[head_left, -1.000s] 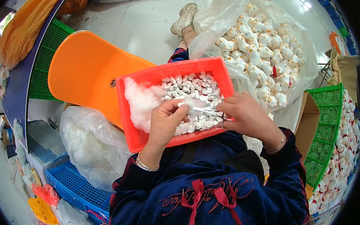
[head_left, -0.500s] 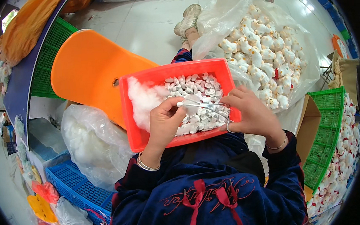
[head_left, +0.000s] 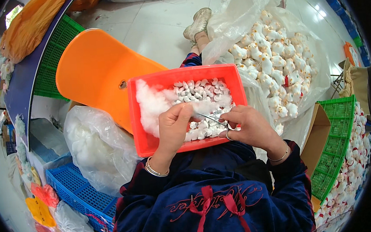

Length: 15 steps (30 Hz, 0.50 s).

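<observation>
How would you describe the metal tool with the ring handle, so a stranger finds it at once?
Start from the red tray at the middle of the picture. At its right side, follow the right hand to the metal tool, which points toward the left hand. Unlike the white pieces and fluffy stuffing around it, it is slim and metallic grey.

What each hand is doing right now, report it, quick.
Left hand: closed, thumb and forefinger pinched together; what they pinch cannot be clearly told.
Right hand: closed, holding the metal scissors.
</observation>
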Motion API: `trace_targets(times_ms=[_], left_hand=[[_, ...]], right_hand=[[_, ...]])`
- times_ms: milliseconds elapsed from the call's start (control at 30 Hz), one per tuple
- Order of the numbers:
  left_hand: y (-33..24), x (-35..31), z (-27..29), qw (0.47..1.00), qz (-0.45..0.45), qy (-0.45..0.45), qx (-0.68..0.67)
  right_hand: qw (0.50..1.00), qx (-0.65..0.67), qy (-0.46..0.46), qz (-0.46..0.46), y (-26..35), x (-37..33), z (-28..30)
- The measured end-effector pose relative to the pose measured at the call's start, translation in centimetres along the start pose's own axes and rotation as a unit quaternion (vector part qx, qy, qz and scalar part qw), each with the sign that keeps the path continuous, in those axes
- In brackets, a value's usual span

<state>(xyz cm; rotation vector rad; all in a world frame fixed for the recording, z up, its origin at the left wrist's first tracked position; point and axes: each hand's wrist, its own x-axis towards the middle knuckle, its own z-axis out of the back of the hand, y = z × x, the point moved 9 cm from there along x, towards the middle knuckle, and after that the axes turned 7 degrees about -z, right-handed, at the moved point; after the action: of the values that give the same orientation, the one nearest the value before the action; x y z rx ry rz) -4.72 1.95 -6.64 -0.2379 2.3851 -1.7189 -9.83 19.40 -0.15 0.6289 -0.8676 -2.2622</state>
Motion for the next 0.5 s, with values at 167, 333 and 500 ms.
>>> trace_targets(times_ms=[167, 333, 500], left_hand=[[-1.9, 1.2, 0.7, 0.993, -0.059, 0.061, 0.083], [-2.0, 1.0, 1.1, 0.996, 0.045, 0.007, 0.077], [-1.2, 1.3, 1.2, 0.979, 0.136, 0.063, 0.140]], right_hand=[[0.999, -0.024, -0.025, 0.035, 0.0, -0.3, 0.5], [0.998, -0.040, -0.036, 0.044, 0.0, -0.7, 0.6], [0.998, -0.058, -0.027, -0.003, -1.4, -1.2, 0.4]])
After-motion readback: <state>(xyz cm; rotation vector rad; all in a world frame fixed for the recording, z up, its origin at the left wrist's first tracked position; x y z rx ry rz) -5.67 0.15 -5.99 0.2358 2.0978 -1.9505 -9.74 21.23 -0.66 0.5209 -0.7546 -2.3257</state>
